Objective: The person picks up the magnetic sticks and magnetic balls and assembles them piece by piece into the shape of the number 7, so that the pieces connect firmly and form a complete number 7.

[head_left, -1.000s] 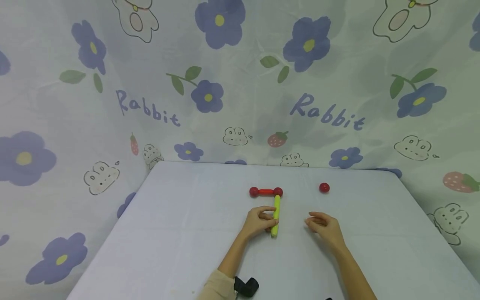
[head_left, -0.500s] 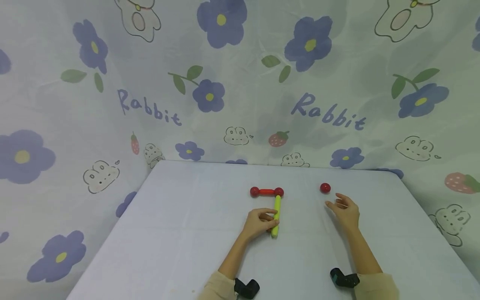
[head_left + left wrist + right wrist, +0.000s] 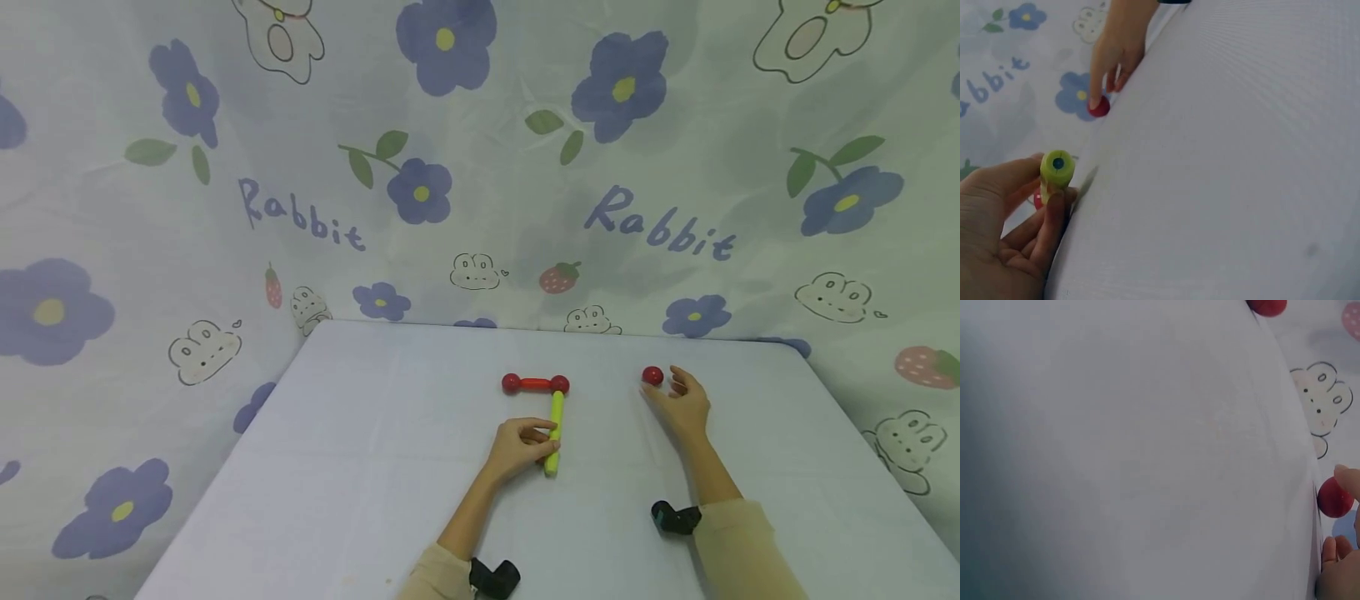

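Note:
My left hand (image 3: 516, 447) pinches a yellow-green stick (image 3: 556, 415) between thumb and fingers. In the left wrist view, the near end of the stick (image 3: 1058, 164) faces the camera and shows a dark round centre. At its far end, the stick meets a red ball (image 3: 559, 384). A short red stick (image 3: 535, 384) joins that ball to another red ball (image 3: 511, 383) on the left. Farther right, my right hand (image 3: 684, 407) reaches around a loose red ball (image 3: 652, 376), thumb and fingers spread on either side. Whether the fingers touch this ball is hard to tell.
A white-covered table (image 3: 375, 467) lies beneath everything. Behind it hangs a printed cloth (image 3: 480, 208) with flowers and rabbits. A black wrist device (image 3: 495, 578) sits at the left sleeve, and another black device (image 3: 675, 518) at the right sleeve.
My right hand has moved right and away from the body, from beside the yellow-green stick to the loose red ball. The left hand keeps its hold on the stick.

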The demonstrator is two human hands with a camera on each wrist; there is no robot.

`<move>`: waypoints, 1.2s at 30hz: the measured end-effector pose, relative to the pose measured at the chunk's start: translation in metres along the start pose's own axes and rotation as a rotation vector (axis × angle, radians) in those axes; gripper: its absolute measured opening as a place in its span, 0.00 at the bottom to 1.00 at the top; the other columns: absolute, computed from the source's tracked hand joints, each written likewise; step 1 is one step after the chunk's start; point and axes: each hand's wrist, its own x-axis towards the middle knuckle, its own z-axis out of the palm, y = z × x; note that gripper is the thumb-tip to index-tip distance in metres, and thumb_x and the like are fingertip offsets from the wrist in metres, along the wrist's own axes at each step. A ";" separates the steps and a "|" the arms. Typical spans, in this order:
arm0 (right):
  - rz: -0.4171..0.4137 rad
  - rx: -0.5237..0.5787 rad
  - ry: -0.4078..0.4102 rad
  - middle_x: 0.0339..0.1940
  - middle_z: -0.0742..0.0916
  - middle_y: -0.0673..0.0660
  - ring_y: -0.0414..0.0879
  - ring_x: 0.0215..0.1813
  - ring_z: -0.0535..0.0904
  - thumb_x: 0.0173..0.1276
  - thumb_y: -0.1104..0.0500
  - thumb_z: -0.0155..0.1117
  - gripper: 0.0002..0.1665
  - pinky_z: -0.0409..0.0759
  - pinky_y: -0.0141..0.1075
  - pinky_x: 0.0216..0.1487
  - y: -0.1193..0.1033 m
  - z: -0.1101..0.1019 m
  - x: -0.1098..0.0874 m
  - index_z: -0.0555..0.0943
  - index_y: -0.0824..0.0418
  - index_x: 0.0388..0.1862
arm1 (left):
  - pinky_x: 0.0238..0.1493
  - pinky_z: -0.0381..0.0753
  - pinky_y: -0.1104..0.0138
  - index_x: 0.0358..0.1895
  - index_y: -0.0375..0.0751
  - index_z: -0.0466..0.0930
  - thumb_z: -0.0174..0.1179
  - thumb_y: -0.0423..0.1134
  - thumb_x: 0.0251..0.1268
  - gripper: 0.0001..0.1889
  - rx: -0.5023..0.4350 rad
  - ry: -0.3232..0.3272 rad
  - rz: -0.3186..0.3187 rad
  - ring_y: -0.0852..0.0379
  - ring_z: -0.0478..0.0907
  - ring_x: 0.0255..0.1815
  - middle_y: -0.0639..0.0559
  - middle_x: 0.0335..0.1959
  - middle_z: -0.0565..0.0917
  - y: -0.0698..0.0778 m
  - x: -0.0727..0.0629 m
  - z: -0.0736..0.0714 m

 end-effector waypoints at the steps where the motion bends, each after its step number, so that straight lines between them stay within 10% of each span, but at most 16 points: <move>1: 0.000 -0.006 0.000 0.61 0.74 0.69 0.60 0.59 0.70 0.58 0.56 0.69 0.39 0.69 0.51 0.60 -0.001 0.001 0.001 0.67 0.68 0.66 | 0.27 0.80 0.71 0.44 0.36 0.84 0.67 0.36 0.52 0.15 -0.001 -0.001 0.001 0.63 0.80 0.25 0.44 0.29 0.86 0.000 0.000 0.000; 22: -0.020 -0.086 -0.056 0.54 0.78 0.71 0.58 0.53 0.72 0.63 0.56 0.64 0.31 0.70 0.45 0.55 -0.008 0.002 0.006 0.71 0.72 0.60 | 0.26 0.80 0.70 0.44 0.31 0.83 0.65 0.37 0.54 0.16 -0.018 -0.012 0.105 0.65 0.80 0.25 0.47 0.28 0.86 0.001 -0.004 -0.001; 36: 0.065 -0.062 -0.177 0.54 0.79 0.68 0.53 0.53 0.73 0.61 0.50 0.67 0.34 0.70 0.32 0.49 -0.008 -0.007 -0.022 0.73 0.68 0.60 | 0.26 0.77 0.74 0.44 0.30 0.83 0.65 0.32 0.53 0.14 0.012 0.001 0.028 0.56 0.81 0.27 0.38 0.30 0.85 0.019 -0.008 -0.003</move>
